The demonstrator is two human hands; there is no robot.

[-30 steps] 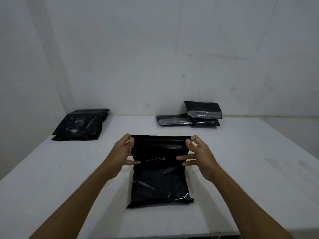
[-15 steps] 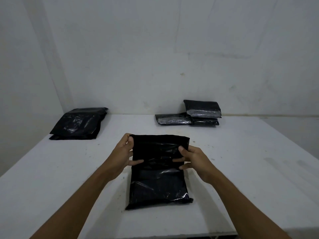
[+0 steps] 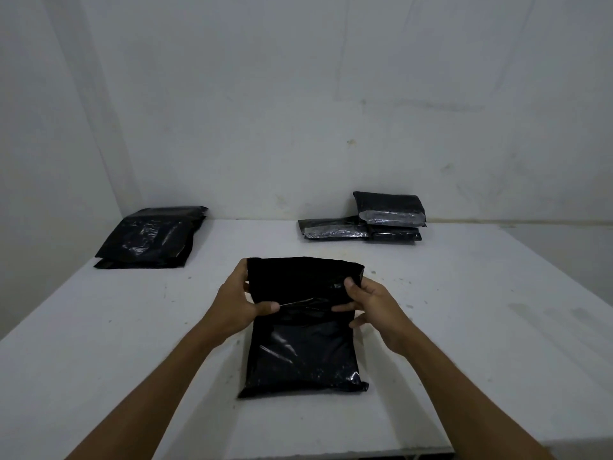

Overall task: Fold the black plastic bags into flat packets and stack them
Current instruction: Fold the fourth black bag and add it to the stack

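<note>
Now | left hand (image 3: 237, 302) and right hand (image 3: 373, 305) pinch black bag (image 3: 303, 327) flap | on table (image 3: 464, 327)

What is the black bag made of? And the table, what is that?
The bag looks like thin, glossy black plastic: it crinkles and catches streaks of light. The table has a matt white top with scuffs and specks, perhaps painted board or laminate; the picture cannot settle which.

1 bag (image 3: 303, 330), 3 packets (image 3: 389, 209), 2 hands (image 3: 236, 305).
</note>
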